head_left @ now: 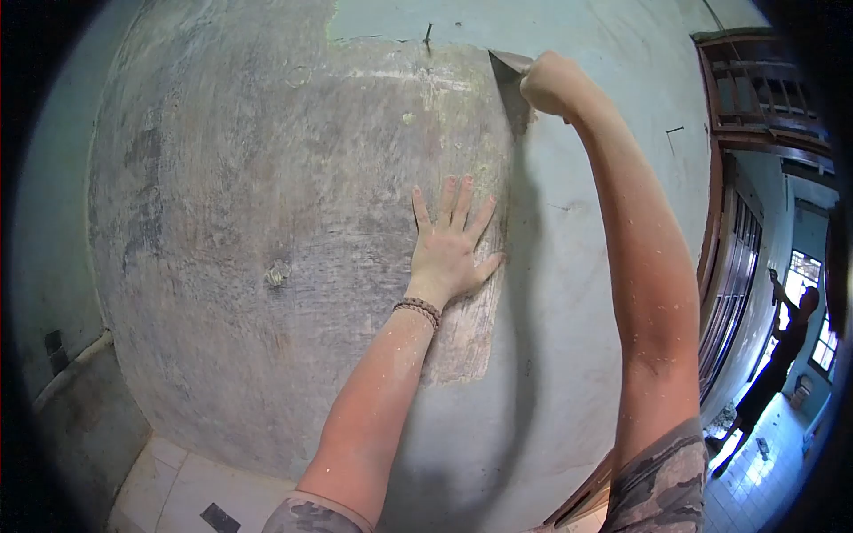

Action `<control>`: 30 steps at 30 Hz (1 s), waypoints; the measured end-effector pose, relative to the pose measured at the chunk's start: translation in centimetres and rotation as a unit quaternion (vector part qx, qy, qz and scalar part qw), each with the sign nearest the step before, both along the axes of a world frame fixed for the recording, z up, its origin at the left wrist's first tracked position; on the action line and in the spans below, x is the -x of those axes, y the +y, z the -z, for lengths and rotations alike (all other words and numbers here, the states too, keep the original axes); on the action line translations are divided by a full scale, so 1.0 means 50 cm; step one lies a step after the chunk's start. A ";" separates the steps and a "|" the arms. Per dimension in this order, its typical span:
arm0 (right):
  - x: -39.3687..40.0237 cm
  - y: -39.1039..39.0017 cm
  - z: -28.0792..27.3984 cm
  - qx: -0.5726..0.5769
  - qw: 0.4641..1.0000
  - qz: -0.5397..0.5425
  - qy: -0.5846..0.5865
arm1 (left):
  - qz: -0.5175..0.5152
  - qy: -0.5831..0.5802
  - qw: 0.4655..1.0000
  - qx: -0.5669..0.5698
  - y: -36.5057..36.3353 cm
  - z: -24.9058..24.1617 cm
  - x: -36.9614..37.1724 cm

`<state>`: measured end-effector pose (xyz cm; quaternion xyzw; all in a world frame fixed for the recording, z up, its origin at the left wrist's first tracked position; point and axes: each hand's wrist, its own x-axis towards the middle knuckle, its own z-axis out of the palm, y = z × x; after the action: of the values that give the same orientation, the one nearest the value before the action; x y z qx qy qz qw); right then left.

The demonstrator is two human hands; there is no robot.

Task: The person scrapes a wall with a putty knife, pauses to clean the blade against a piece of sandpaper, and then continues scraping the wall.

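Observation:
My left hand (447, 255) lies flat with fingers spread on the bare grey part of the wall (240, 186), where the paint is off. A braided bracelet (418, 309) circles its wrist. Higher up and to the right, my right hand (556, 84) is closed round a scraper (510, 64); the handle is hidden inside the fist. The scraper's blade is at the border between the grey patch and the pale green paint (582, 293). Pale flecks dot both forearms.
A nail (427, 37) sticks out above the patch, and another nail (675, 131) to the right. At far right, beyond a barred wooden window (733, 275), a person (786, 346) stands with an arm raised to a wall. A dark piece (219, 518) lies at lower left.

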<state>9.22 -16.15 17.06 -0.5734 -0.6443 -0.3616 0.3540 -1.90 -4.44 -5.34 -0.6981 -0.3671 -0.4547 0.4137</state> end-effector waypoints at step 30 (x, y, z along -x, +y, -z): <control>0.005 0.030 0.034 -0.034 0.996 0.080 0.003 | 0.005 0.001 1.000 -0.001 0.004 0.002 0.004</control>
<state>8.99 -14.66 15.38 -0.6114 -0.5828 -0.4089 0.3455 -2.12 -4.25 -5.45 -0.7002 -0.3625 -0.4565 0.4122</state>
